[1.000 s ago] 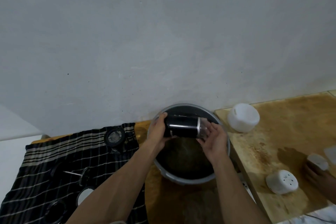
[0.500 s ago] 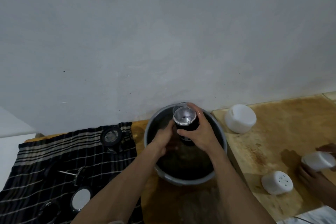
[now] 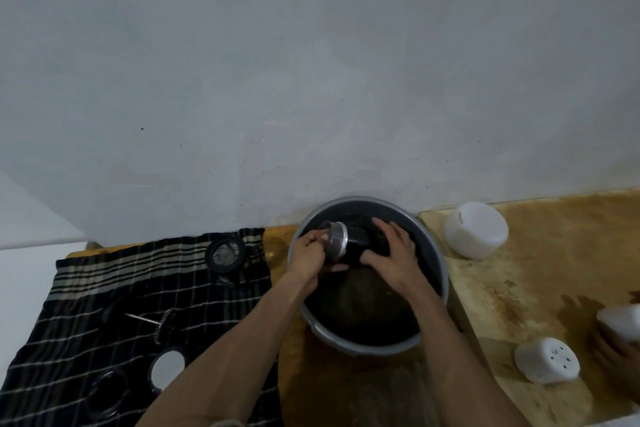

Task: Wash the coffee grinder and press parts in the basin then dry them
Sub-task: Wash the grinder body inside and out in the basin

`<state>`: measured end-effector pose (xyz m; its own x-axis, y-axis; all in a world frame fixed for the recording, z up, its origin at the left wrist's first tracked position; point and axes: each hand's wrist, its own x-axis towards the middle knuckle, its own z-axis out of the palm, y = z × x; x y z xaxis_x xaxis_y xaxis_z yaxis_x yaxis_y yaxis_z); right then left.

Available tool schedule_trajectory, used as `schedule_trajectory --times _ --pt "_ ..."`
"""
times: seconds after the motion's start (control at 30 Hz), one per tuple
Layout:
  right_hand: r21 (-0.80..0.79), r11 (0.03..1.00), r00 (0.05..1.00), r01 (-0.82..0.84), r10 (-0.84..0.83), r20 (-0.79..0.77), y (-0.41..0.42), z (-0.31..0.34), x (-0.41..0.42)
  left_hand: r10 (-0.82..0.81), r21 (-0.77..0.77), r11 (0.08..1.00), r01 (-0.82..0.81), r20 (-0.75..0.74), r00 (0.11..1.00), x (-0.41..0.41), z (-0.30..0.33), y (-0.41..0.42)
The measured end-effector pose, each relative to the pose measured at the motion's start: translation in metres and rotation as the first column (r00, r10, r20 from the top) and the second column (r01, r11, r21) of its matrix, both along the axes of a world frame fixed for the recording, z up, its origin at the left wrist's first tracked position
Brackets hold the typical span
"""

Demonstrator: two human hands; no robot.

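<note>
Both hands grip the grinder body [image 3: 348, 243] lying crosswise over the basin [image 3: 440, 274]: left hand [image 3: 310, 258] at its clear-rimmed end, right hand [image 3: 394, 258] around the black barrel.

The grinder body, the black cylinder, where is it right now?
In the head view the grinder body is held on its side over the grey basin, between the left hand and right hand.

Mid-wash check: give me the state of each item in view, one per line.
Grinder: on its side over the basin, clear end to the left, held in both hands.
Left hand: grips the clear end.
Right hand: grips the black body.
Basin: upright, holding dark water.
Cloth: spread flat, parts lying on it.
Ring: flat on the cloth.
White tub: upside down on the board.
</note>
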<state>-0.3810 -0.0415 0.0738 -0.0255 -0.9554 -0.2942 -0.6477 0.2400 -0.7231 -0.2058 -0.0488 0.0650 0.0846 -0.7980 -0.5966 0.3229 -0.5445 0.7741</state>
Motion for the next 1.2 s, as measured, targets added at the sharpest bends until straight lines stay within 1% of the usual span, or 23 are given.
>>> schedule_trajectory --times 0.03,0.07,0.1,0.17,0.23,0.33,0.4,0.43,0.5,0.6,0.73,0.87,0.9,0.93,1.0,1.13,1.2 --pt "0.098 0.990 0.983 0.105 -0.118 0.142 0.001 -0.002 -0.005 -0.003 0.035 0.999 0.004 -0.024 1.000 0.001 0.000 -0.001" --pt "0.192 0.961 0.935 0.198 -0.244 0.258 0.002 -0.007 -0.009 -0.010 0.062 0.998 0.013 -0.044 0.999 0.001 -0.002 -0.003" --pt "0.260 0.925 0.876 0.277 -0.354 0.328 0.002 -0.012 -0.013 -0.020 0.086 0.996 0.026 -0.064 0.998 0.000 -0.003 -0.006" --pt "0.331 0.854 0.760 0.402 -0.513 0.399 0.002 -0.024 -0.019 -0.033 0.144 0.989 0.045 -0.084 0.996 -0.004 -0.010 -0.009" --pt "0.375 0.799 0.687 0.471 -0.598 0.413 0.002 -0.033 -0.023 -0.018 0.184 0.982 0.032 -0.077 0.997 -0.007 -0.015 -0.011" --pt "0.401 0.778 0.665 0.484 -0.625 0.410 0.002 -0.039 -0.025 -0.023 0.186 0.982 0.015 0.042 0.999 -0.008 -0.027 -0.015" --pt "0.416 0.761 0.639 0.498 -0.646 0.418 0.001 -0.044 -0.025 -0.128 0.128 0.986 0.109 0.150 0.980 -0.007 -0.028 -0.015" --pt "0.422 0.750 0.622 0.509 -0.659 0.422 0.000 -0.046 -0.024 -0.190 0.090 0.981 0.173 0.240 0.952 -0.007 -0.028 -0.015" --pt "0.415 0.735 0.600 0.535 -0.677 0.426 -0.002 -0.048 -0.023 -0.248 0.040 0.966 0.254 0.409 0.878 -0.008 -0.031 -0.013" --pt "0.386 0.738 0.598 0.554 -0.675 0.432 -0.006 -0.053 -0.020 -0.217 0.033 0.970 0.241 0.563 0.797 -0.008 -0.035 -0.013" --pt "0.385 0.716 0.569 0.582 -0.697 0.436 -0.008 -0.054 -0.017 -0.086 -0.004 0.994 0.113 0.625 0.776 -0.016 -0.033 -0.010" --pt "0.390 0.711 0.558 0.585 -0.702 0.443 -0.009 -0.055 -0.021 -0.071 -0.043 0.987 0.157 0.754 0.653 -0.027 -0.041 -0.008" --pt "0.392 0.712 0.559 0.582 -0.701 0.443 -0.009 -0.056 -0.022 -0.066 -0.052 0.986 0.157 0.748 0.661 -0.029 -0.041 -0.007" --pt "0.393 0.713 0.558 0.580 -0.700 0.445 -0.008 -0.055 -0.024 -0.064 -0.058 0.987 0.148 0.707 0.704 -0.029 -0.042 -0.007" --pt "0.387 0.713 0.563 0.584 -0.700 0.440 -0.008 -0.054 -0.026 -0.105 -0.024 0.989 0.147 0.591 0.800 -0.029 -0.044 -0.009" --pt "0.381 0.725 0.584 0.574 -0.688 0.430 -0.009 -0.050 -0.027 -0.195 0.096 0.981 0.171 0.394 0.898 -0.022 -0.043 -0.017" --pt "0.375 0.725 0.589 0.579 -0.689 0.422 -0.010 -0.049 -0.028 -0.231 0.155 0.969 0.191 0.304 0.924 -0.019 -0.039 -0.021"
